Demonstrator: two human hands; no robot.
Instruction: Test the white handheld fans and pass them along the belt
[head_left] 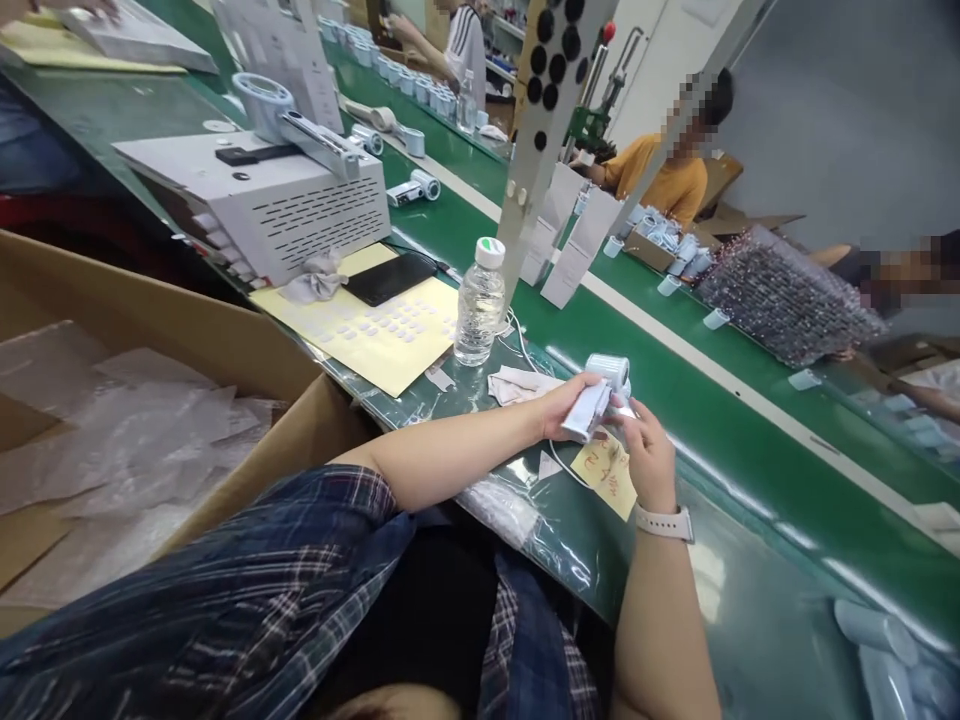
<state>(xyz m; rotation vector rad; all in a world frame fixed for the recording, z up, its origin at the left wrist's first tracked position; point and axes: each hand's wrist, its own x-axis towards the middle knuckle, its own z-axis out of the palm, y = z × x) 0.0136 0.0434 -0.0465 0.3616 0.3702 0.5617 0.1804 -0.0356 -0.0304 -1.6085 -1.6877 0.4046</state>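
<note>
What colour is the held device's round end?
The round end is pale blue, best seen in the head view.

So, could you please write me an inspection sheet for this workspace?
Surface: glossy dark-green bench top.
Job's things: light-blue plastic device with a cylindrical head, held above the bench.
Clutter: upright capped water bottle; black smartphone on a yellow sheet of pale round stickers; handwritten yellow note below the hands.
Hands: left hand grips the device; right hand has its fingers at the device's side.
Cables: white cable beside the bottle; its ends cannot be made out.
Surroundings: green conveyor belt beyond the bench; co-worker in an orange top across it; cardboard box of clear plastic bags at picture left.
</note>
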